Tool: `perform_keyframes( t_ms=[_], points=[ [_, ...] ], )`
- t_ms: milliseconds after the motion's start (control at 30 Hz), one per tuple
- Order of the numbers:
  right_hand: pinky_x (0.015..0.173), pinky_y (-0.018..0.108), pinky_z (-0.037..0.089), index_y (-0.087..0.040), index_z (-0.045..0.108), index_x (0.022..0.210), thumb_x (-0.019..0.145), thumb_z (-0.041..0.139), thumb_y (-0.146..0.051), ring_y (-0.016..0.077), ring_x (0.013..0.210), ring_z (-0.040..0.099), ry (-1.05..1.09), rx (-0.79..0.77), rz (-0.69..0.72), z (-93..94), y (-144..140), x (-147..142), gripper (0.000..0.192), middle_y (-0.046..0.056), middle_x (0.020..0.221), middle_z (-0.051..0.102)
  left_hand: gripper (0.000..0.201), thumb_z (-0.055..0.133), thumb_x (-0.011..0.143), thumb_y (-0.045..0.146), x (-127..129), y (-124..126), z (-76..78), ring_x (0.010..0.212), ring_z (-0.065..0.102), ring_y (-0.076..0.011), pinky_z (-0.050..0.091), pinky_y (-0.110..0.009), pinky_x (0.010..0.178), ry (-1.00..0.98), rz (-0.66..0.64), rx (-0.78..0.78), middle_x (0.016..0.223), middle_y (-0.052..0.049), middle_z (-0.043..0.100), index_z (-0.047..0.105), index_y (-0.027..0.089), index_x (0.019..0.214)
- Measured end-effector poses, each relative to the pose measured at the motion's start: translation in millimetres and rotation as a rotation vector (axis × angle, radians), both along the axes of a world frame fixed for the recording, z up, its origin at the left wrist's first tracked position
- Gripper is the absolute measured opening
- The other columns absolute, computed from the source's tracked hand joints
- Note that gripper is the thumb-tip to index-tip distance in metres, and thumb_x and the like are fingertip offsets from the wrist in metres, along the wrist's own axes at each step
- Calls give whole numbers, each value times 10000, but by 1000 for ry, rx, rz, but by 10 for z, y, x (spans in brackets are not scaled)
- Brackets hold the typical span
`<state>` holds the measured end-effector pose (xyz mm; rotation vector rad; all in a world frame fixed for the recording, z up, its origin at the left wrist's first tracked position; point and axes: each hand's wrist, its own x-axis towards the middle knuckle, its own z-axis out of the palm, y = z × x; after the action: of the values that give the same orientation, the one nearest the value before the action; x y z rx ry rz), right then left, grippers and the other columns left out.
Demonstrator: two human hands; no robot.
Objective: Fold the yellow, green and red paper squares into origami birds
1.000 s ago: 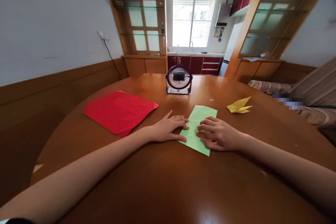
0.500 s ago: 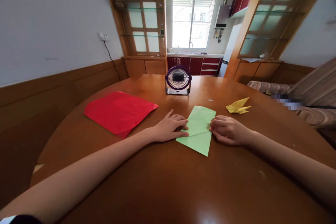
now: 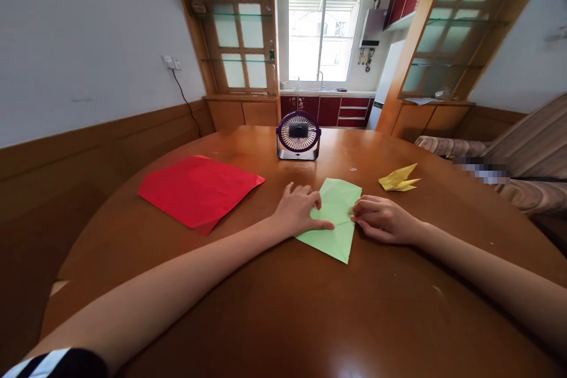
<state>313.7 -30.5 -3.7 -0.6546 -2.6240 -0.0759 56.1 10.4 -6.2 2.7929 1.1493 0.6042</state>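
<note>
Your work surface is a round wooden table point(image 3: 283, 307), glossy and flat, sound backing for creasing. On it to your left lies a red sheet point(image 3: 197, 189), unfolded and well apart from your hands. At the far middle stands a small purple desk fan point(image 3: 298, 135); whether it is running cannot be told, so allow for draught on loose edges.

The green paper point(image 3: 335, 221) lies flat directly before you, partly folded, with a point toward you and a crease running across it between your hands. Your left hand point(image 3: 299, 212) lies palm down on its left edge, fingers together and flat, thumb stretched along the crease line. Your right hand point(image 3: 381, 218) rests at the right edge, fingers curled and drawn together with the tips meeting the paper's edge; whether they pinch a layer or merely press it cannot be told.

A folded yellow paper figure point(image 3: 397, 179) sits to the right, near but clear of the work.

Recommendation, as a judgement: anchor with the left palm, match the edges before pressing, then run one fingertip outward along the crease, firmly.
</note>
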Motion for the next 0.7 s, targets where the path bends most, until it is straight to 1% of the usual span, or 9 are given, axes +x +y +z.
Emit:
perform_keyframes(
  t_ms=[100, 167, 267, 367, 500, 600, 700],
  points=[
    [690, 317, 477, -173, 671, 770, 955, 438, -215, 168, 758, 564, 67, -74, -6, -6, 6, 18, 300, 84, 849, 622, 663, 662, 685, 720, -165, -29, 17, 1153, 527, -300, 154, -614, 1123, 5, 0, -62, 1161, -79, 593, 584, 218, 1111],
    [681, 306, 479, -174, 679, 786, 965, 436, -238, 163, 750, 571, 115, -123, -12, -10, 11, 34, 309, 85, 851, 627, 698, 668, 696, 702, -291, -51, 22, 1244, 474, -317, 112, -631, 1130, 9, -7, -87, 1292, -89, 547, 548, 250, 1213],
    [681, 303, 484, -174, 676, 786, 963, 444, -233, 164, 756, 590, 122, -133, -1, -12, 20, 56, 298, 89, 861, 638, 792, 660, 687, 720, -465, -90, 19, 1314, 417, -331, 107, -629, 1135, 17, 8, -113, 1376, -111, 501, 493, 272, 1318],
    [682, 303, 489, -178, 662, 766, 951, 439, -206, 167, 760, 607, 77, -82, 16, -12, 24, 72, 291, 90, 864, 652, 826, 656, 690, 722, -580, -126, 20, 1336, 398, -331, 109, -620, 1139, 18, 24, -131, 1403, -124, 485, 466, 274, 1357],
    [690, 310, 495, -186, 655, 752, 944, 426, -197, 176, 782, 632, 40, -26, 6, -28, 22, 96, 300, 83, 858, 664, 828, 671, 703, 693, -635, -151, 24, 1355, 376, -325, 117, -624, 1136, 17, 32, -177, 1415, -137, 477, 459, 257, 1374],
    [684, 299, 512, -179, 652, 757, 955, 421, -218, 176, 799, 644, 147, -100, -13, -48, 28, 126, 307, 88, 873, 662, 758, 685, 736, 636, -648, -162, 15, 1357, 376, -309, 186, -591, 1136, -25, -9, -215, 1419, -121, 470, 478, 270, 1366],
    [686, 291, 529, -175, 651, 793, 973, 414, -249, 172, 798, 649, 303, -192, -76, -58, 41, 146, 306, 87, 880, 664, 560, 663, 811, 544, -650, -187, 8, 1342, 402, -282, 238, -538, 1137, -64, -124, -183, 1422, -95, 469, 553, 293, 1299]
  ],
)
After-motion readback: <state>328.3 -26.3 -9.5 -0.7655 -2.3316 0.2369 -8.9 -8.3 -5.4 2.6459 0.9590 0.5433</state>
